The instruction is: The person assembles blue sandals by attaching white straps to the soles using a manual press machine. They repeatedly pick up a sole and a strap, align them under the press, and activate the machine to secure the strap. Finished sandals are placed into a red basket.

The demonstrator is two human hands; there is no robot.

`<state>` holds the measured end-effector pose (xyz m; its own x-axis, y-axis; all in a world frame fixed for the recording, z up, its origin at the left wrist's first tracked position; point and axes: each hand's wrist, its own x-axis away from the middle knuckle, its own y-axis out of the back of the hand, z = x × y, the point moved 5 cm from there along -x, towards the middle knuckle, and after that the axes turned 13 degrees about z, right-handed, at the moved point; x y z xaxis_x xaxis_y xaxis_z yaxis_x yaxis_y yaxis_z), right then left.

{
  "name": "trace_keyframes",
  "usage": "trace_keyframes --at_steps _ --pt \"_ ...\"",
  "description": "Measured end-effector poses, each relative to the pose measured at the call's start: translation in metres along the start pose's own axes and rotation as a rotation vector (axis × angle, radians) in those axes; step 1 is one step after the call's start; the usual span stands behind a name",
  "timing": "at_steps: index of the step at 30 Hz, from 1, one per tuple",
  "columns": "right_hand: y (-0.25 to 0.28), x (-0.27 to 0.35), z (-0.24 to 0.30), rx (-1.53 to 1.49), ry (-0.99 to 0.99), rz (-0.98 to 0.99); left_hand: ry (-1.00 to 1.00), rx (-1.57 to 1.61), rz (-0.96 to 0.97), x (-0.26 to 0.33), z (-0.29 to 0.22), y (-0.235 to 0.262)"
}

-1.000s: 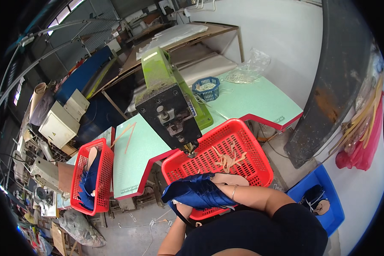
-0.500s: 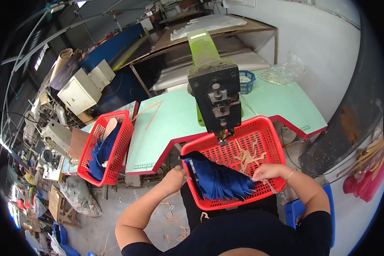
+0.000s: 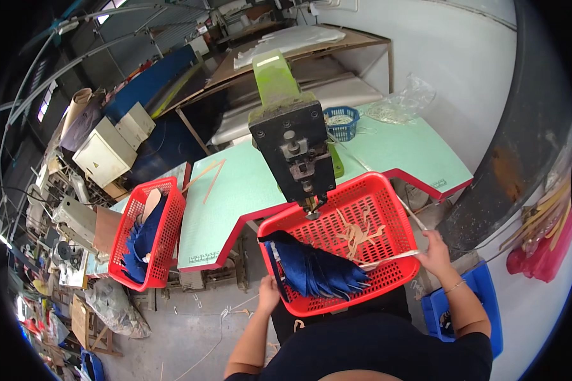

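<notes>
A red perforated plastic basket [image 3: 388, 184] rests on my lap under the machine head. In its left half lies a bundle of dark blue velvety pieces [image 3: 311, 267], fanned toward the right. Several thin tan strips [image 3: 357, 236] lie loose behind it. My right hand [image 3: 433, 252], at the basket's right rim, is closed on a long pale strip [image 3: 393, 258]; one length reaches to the blue pieces, another runs up past the rim. My left hand [image 3: 269, 294] is closed by the front left side of the basket; what it pinches is too small to make out.
A green and black machine head [image 3: 292, 136] stands over a pale green table [image 3: 235, 197] with a red edge. A second red basket [image 3: 175, 216] with blue pieces is at left. A small blue basket [image 3: 342, 127] sits behind. At right are a blue bin [image 3: 489, 317] and dark column [image 3: 489, 171].
My right hand has moved right, away from the blue pieces, drawing out the pale strip. My left hand has come lower, close against the basket's side. The view has shifted slightly.
</notes>
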<state>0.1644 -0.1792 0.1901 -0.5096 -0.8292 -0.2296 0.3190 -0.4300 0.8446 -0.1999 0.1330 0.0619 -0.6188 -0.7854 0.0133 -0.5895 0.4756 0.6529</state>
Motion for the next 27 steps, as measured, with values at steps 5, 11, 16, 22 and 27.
trace_keyframes --at_steps 5,11,16,22,27 --pt "-0.077 0.003 -0.037 -0.252 -0.281 -0.053 -0.087 0.446 -0.204 0.005 -0.002 0.014" --pt "-0.136 -0.003 -0.010 -0.228 -0.257 0.010 -0.010 0.006 -0.285 0.001 -0.027 0.077" --pt "-0.086 -0.011 0.008 -0.066 -0.047 0.030 -0.217 -0.348 -0.392 0.011 -0.076 0.116" --pt "-0.046 -0.040 0.055 0.192 0.438 0.117 -0.085 0.103 -0.488 -0.004 -0.103 0.206" --pt "-0.050 -0.063 0.116 0.198 0.790 0.174 -0.313 0.533 -0.474 -0.003 -0.163 0.237"
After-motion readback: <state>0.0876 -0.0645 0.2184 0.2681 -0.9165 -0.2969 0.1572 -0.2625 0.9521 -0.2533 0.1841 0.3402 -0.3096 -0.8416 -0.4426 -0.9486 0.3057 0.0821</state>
